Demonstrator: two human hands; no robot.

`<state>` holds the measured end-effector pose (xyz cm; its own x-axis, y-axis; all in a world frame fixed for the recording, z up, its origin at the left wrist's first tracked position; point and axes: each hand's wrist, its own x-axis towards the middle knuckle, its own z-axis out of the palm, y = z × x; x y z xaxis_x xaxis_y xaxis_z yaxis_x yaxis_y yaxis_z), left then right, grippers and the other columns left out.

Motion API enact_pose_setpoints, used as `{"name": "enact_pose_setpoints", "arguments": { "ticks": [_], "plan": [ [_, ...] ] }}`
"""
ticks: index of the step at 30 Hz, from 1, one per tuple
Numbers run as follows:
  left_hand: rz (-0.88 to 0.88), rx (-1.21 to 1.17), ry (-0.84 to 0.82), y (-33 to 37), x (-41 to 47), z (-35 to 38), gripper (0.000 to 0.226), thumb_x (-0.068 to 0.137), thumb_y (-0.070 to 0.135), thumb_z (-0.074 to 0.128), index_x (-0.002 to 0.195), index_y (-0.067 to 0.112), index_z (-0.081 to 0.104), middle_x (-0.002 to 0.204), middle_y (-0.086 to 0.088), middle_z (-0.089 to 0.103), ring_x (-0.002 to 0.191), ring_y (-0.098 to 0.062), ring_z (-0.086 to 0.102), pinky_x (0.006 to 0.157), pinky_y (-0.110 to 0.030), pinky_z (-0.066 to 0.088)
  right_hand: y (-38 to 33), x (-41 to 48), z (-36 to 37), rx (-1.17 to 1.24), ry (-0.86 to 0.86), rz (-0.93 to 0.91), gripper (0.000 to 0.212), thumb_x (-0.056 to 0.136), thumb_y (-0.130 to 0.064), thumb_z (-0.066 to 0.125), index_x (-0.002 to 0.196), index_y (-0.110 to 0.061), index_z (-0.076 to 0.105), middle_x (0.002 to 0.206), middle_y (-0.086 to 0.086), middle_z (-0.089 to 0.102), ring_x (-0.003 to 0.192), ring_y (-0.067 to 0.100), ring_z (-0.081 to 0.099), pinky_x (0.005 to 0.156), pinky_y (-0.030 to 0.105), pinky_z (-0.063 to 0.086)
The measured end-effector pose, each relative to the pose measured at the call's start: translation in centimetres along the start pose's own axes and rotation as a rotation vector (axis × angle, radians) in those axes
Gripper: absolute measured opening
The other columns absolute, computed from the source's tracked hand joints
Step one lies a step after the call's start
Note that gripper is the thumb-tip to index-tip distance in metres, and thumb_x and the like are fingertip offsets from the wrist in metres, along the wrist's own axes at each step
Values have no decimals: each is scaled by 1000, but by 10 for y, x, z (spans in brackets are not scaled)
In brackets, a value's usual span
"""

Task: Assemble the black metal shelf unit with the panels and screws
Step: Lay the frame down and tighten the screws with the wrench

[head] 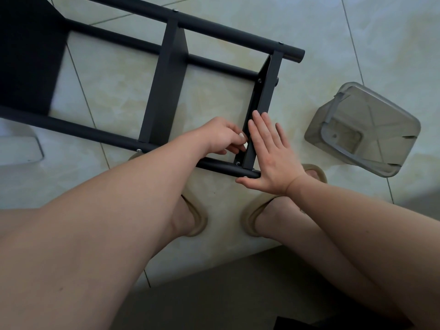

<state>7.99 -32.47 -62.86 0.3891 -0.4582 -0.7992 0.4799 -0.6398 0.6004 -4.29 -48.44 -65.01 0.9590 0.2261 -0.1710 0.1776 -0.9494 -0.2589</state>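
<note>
Black metal shelf unit [166,75] lies on its side on the pale tiled floor [238,10]. Left hand [221,135], fingers curled, pinches the inner edge of the black end panel [270,91]. Right hand [273,156] presses flat, fingers straight, on the panel's outer face. Clear plastic tub [364,129] sits apart rightward, with bare floor between.

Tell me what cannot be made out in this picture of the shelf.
Head view:
- What the left hand pinches, if anything, at the end panel: hidden by its own fingers.
- Far end of the shelf unit: cut off by the top and left edges.
- Contents of the clear container: too blurred.
</note>
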Motion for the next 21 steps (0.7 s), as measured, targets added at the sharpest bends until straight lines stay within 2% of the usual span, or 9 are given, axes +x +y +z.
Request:
{"name": "enact_pose_setpoints", "arguments": {
  "ticks": [6,13,21],
  "plan": [
    [-37,82,-44,1,-2,-4,7,91,14,65,87,20,67,73,9,76,67,-1,68,66,-25,44,0,0,-1,-1,-18,1,119,81,-81,47,160,0,10,169,17,2,156,33,-4,123,59,14],
    [-23,118,-18,4,-2,0,8,91,12,64,86,19,67,73,7,74,67,-3,66,63,-23,45,-1,1,0,7,-24,2,118,81,-82,45,160,-1,9,169,16,0,156,33,-4,124,58,14],
    [-54,115,-40,1,-2,-4,8,92,14,63,89,19,67,71,9,75,75,-7,67,68,-26,46,-1,1,0,3,-21,-2,118,82,-82,44,161,-2,8,169,16,0,156,33,-4,124,58,15]
  ]
}}
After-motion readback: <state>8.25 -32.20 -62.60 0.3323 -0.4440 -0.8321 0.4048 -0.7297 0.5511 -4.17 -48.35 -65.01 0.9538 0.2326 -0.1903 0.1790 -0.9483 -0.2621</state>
